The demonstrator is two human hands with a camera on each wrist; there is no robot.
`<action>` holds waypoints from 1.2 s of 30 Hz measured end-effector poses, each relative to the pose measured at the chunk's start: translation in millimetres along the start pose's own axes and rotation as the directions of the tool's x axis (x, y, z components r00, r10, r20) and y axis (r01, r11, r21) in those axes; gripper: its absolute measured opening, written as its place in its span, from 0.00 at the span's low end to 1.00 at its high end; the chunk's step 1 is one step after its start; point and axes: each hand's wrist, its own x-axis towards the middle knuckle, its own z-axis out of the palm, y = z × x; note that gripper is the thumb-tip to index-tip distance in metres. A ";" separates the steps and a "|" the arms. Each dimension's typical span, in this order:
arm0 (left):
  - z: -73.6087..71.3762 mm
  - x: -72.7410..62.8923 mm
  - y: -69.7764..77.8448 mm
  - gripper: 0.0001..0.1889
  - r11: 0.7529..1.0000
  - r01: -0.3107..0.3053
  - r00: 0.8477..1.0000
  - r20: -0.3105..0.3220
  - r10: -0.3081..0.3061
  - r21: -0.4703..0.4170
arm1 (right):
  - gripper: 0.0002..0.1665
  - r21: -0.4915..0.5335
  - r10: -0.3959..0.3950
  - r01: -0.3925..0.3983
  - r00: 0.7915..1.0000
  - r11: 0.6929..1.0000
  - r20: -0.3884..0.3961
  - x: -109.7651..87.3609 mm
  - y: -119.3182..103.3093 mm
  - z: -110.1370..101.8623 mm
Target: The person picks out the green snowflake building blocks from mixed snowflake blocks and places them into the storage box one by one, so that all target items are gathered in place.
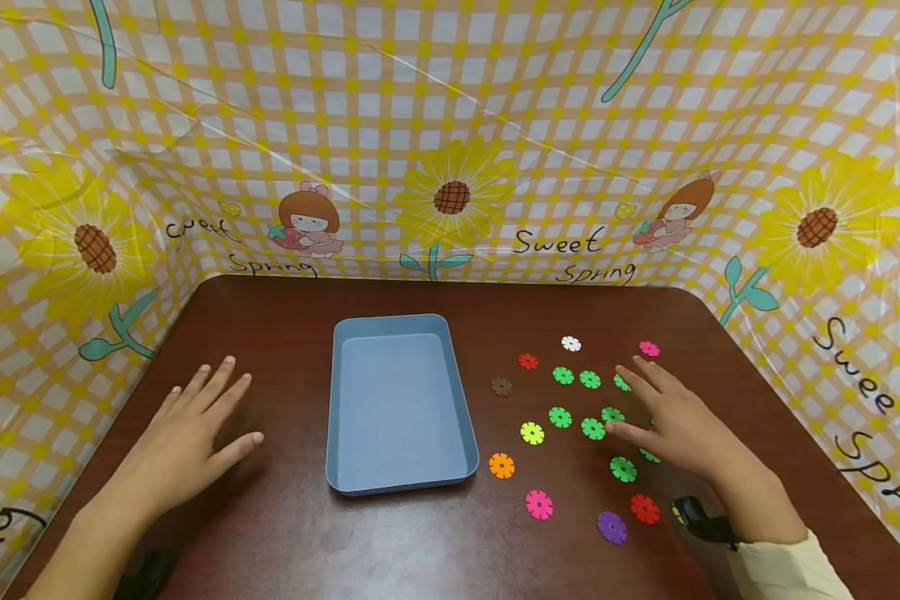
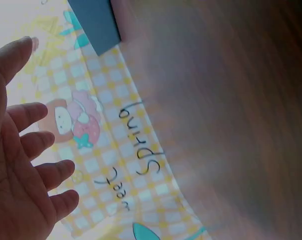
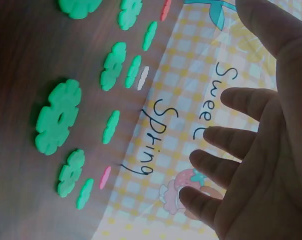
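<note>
The left hand (image 1: 187, 450) hung over the left part of the brown table (image 1: 270, 333), its fingers spread and its palm bare, with no toy in it. Next came the blue-gray tray (image 1: 401, 408), which lay flat near the middle, with nothing in it and low walls all round. Just past its right wall sat the snowflake building discs, flat on the wood and mostly apart from each other. First were a brown disc (image 1: 501, 386) and an orange disc (image 1: 502, 466), then a red disc (image 1: 527, 361), a yellow disc (image 1: 532, 432) and a pink disc (image 1: 538, 505). After them lay a bunch of green discs (image 1: 560, 417), with a white disc (image 1: 571, 343) behind and a purple disc (image 1: 612, 527) in front. The right hand (image 1: 667, 417) hung over the right side of the bunch, fingers spread, pinching nothing, and it hid parts of a few green ones. I could not tell how high it was. Its thumb looked near a green disc, but I could not say if they touched. The discs looked thin, so the best way to lift one was probably to press a fingertip on one edge, tip it up, and pinch the rim with the thumb. One at a time seemed wise, since two close green ones could slide together. The tray's walls looked low enough to reach over easily.
</note>
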 end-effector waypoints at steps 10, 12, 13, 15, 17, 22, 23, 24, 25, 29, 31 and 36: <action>7.8 12.0 20.7 0.42 0.995 -0.072 0.997 0.022 0.074 -0.070 | 0.45 0.041 -0.033 0.032 0.999 0.999 0.005 8.6 -14.7 -1.5; 9.9 15.6 24.4 0.42 0.994 -0.079 0.996 0.036 0.082 -0.078 | 0.45 0.045 -0.044 0.043 0.999 0.998 0.011 11.0 -17.3 -0.6; 11.0 17.3 26.3 0.42 0.993 -0.080 0.995 0.045 0.084 -0.087 | 0.45 0.048 -0.049 0.048 0.999 0.998 0.014 12.0 -18.5 -0.2; 12.4 20.3 30.3 0.44 0.990 -0.080 0.994 0.065 0.088 -0.117 | 0.44 0.050 -0.066 0.065 0.998 0.997 0.015 14.6 -20.1 0.7; 13.6 23.4 34.3 0.45 0.984 -0.082 0.992 0.078 0.096 -0.160 | 0.43 0.051 -0.079 0.079 0.997 0.996 0.010 16.8 -21.8 1.0; 18.7 32.4 43.1 0.47 0.956 -0.091 0.987 0.104 0.124 -0.280 | 0.40 0.053 -0.113 0.112 0.994 0.992 0.008 21.4 -24.2 2.0; 20.0 34.0 44.6 0.47 0.951 -0.094 0.985 0.109 0.131 -0.296 | 0.39 0.058 -0.120 0.119 0.993 0.991 0.010 22.3 -24.6 2.1; 21.3 35.5 46.2 0.48 0.947 -0.095 0.984 0.116 0.137 -0.307 | 0.39 0.061 -0.126 0.125 0.992 0.990 0.011 23.1 -25.1 2.2; 22.6 36.7 47.9 0.48 0.943 -0.097 0.982 0.124 0.143 -0.318 | 0.38 0.065 -0.133 0.131 0.991 0.989 0.012 23.9 -25.6 2.3; 26.9 40.0 54.4 0.48 0.936 -0.097 0.975 0.156 0.158 -0.338 | 0.35 0.081 -0.153 0.151 0.988 0.985 0.012 26.4 -27.3 2.8; 28.7 41.2 56.9 0.48 0.934 -0.093 0.971 0.176 0.161 -0.345 | 0.35 0.082 -0.151 0.149 0.988 0.985 0.019 27.4 -28.2 3.3; 32.6 41.3 57.5 0.50 0.936 -0.097 0.961 0.214 0.177 -0.338 | 0.36 0.092 -0.115 0.109 0.992 0.990 0.059 29.6 -33.2 4.8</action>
